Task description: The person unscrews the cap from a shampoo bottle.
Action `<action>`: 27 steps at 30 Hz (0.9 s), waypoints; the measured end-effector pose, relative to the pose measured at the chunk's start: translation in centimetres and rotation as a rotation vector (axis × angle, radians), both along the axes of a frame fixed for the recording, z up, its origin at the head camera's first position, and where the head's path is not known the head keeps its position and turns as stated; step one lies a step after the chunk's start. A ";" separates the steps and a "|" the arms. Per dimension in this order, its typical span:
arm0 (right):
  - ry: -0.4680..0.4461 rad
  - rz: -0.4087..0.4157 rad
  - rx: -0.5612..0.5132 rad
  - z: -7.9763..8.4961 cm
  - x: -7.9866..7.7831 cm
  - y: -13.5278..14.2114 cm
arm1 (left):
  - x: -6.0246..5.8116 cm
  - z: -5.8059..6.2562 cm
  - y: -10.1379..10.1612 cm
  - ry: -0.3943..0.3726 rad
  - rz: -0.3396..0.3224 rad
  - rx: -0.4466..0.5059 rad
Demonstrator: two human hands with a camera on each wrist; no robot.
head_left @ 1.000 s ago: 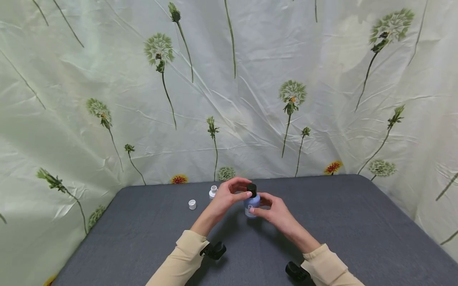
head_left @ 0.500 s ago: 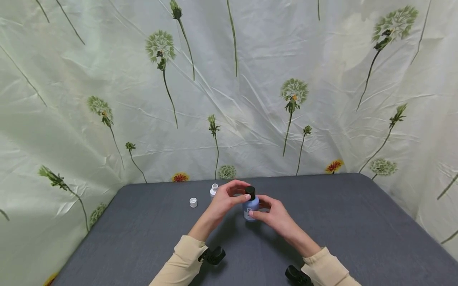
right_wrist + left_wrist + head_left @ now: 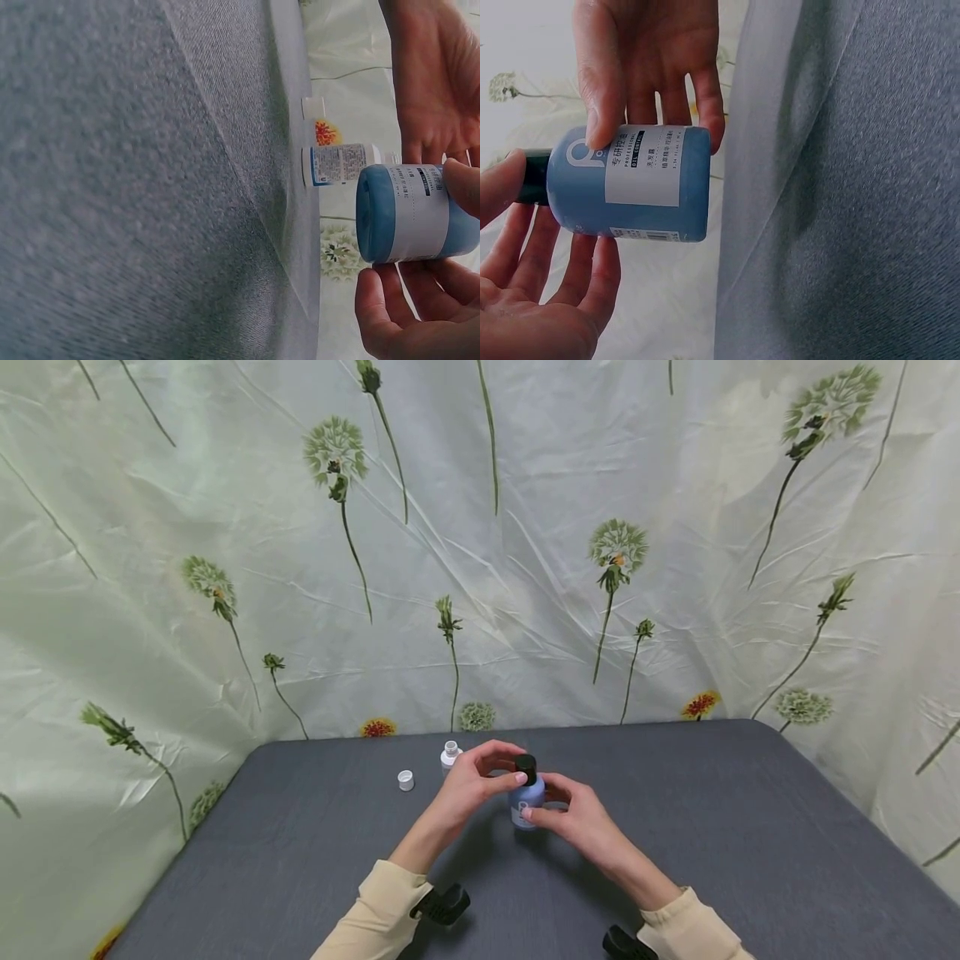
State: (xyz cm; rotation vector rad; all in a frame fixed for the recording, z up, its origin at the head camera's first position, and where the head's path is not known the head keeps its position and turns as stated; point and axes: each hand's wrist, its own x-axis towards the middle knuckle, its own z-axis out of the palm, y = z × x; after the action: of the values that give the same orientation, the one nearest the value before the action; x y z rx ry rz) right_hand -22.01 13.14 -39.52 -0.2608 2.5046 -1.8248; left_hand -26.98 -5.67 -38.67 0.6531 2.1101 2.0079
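Note:
A blue shampoo bottle with a black cap is held upright in front of the person, its base seeming to hover just off the table. Fingers of the left hand pinch the black cap from the left. The right hand grips the bottle's body, thumb in front and fingers behind. A white printed label shows in the left wrist view. Behind the left hand stands a small white bottle without a cap, its neck exposed. To its left on the table lies a white cap.
A dark grey cloth covers the table. Close behind its far edge hangs a pale curtain printed with dandelions. Black wrist cameras are strapped at both sleeves.
The blue bottle has come slightly lower and nearer the person with both hands keeping their hold. The head view has shifted a little. White bottle and white cap stay put.

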 end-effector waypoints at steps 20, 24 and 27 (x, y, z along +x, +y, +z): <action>-0.020 0.015 -0.026 -0.2 1.7 0.1 | 1.9 -0.1 -0.1 0.010 0.006 -0.019; -0.016 0.031 -0.036 -0.5 2.0 0.2 | 2.4 -0.1 -0.1 0.021 0.009 -0.033; -0.003 0.038 -0.036 -0.6 2.1 0.3 | 2.7 0.0 -0.2 0.045 0.012 -0.044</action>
State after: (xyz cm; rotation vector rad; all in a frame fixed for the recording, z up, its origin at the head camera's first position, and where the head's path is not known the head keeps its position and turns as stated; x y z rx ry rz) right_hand -19.93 13.44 -40.14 -0.3035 2.4498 -1.8556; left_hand -24.30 -5.84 -38.65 0.6864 2.1817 1.9651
